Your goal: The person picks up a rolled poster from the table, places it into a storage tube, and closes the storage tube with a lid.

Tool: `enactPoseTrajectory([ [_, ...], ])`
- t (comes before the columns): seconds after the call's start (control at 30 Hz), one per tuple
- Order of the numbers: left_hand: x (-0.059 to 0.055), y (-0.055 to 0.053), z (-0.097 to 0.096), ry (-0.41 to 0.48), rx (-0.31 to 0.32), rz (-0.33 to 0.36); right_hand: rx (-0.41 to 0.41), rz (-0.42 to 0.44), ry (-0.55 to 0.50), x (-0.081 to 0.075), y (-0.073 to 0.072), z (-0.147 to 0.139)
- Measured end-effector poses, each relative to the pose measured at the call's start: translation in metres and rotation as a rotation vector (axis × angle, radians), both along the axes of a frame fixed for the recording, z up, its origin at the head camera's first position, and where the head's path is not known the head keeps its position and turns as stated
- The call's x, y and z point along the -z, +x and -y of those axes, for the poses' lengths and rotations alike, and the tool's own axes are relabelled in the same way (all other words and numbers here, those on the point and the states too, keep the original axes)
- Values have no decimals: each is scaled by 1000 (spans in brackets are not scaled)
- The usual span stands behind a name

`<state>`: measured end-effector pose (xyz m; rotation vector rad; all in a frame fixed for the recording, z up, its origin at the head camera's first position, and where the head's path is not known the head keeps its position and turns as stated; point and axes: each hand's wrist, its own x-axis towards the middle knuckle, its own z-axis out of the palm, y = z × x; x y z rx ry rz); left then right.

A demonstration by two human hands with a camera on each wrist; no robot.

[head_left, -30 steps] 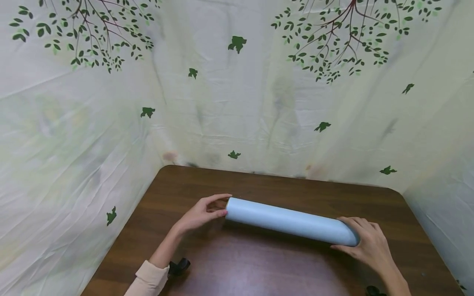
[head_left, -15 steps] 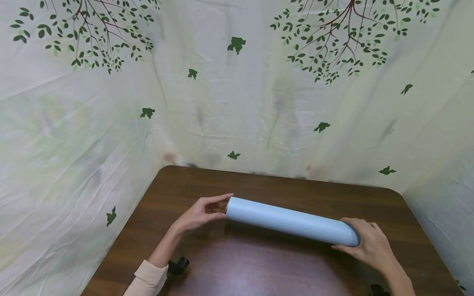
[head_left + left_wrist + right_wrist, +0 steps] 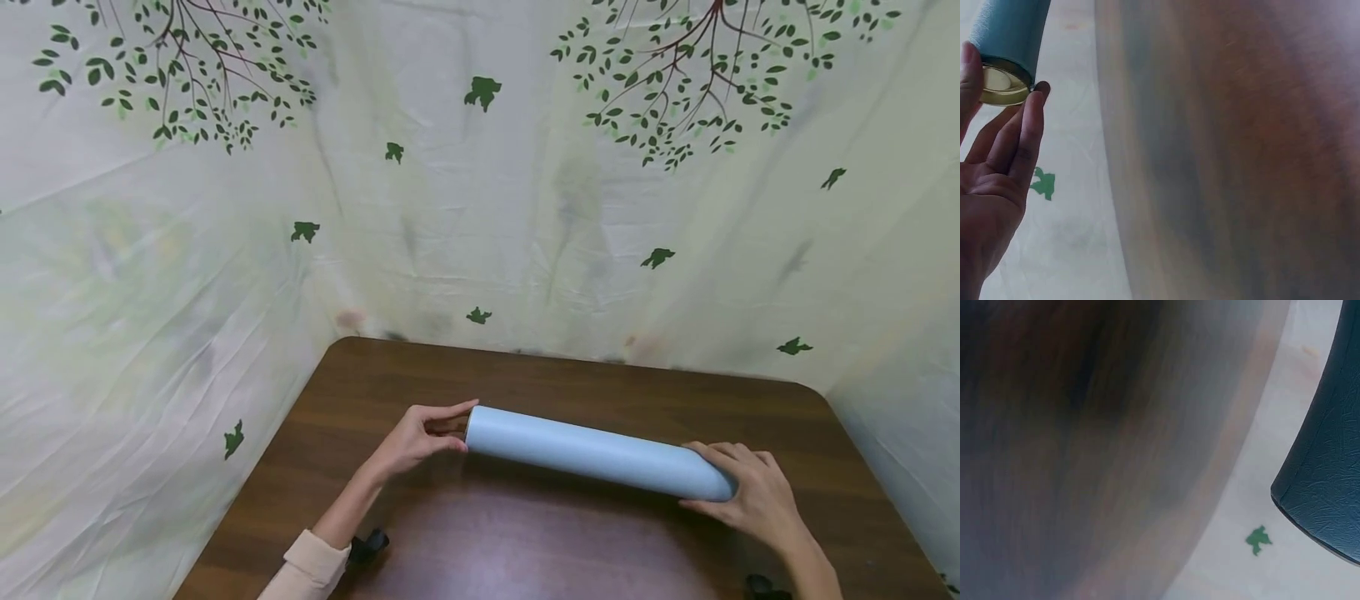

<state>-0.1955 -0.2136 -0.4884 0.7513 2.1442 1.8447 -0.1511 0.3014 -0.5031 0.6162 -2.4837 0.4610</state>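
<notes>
A long light blue tube point(image 3: 592, 452) lies slantwise in the head view, held up over the brown table by both hands. My left hand point(image 3: 412, 440) grips its left end, thumb below the rim and fingers above. In the left wrist view that end of the tube point(image 3: 1011, 31) shows a gold-coloured end piece point(image 3: 1000, 84) between thumb and fingertips. My right hand point(image 3: 757, 493) curls round the right end and covers it. The right wrist view shows a finely wrinkled, leather-like end of the tube point(image 3: 1329, 469) with a seam; the hand is out of that view.
The dark wood table point(image 3: 555, 533) has rounded far corners. A pale cloth point(image 3: 510, 208) printed with leaves and branches hangs behind it and along both sides. Black wrist straps point(image 3: 367, 546) show at the lower part of the head view.
The head view has shifted slightly, so hands, tube and backdrop all appear a little further right. Both hands keep their hold on the tube.
</notes>
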Motion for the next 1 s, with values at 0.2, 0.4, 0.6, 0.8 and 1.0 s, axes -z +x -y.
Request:
enactPoseTrajectory([
  [0.2,0,5,6,-31,25,42,9,81,8,-5,3,-4],
  [0.4,2,2,7,-74,44,6,57,208,-3,-3,9,-5],
  [0.6,0,4,-1,-74,-3,-41,42,139,-40,-2,9,-9],
  [0.8,1,8,-9,-57,-56,-75,13,19,-50,-2,7,-14],
  [1.0,3,12,0,-37,-38,-45,-5,0,-18,-3,2,-8],
])
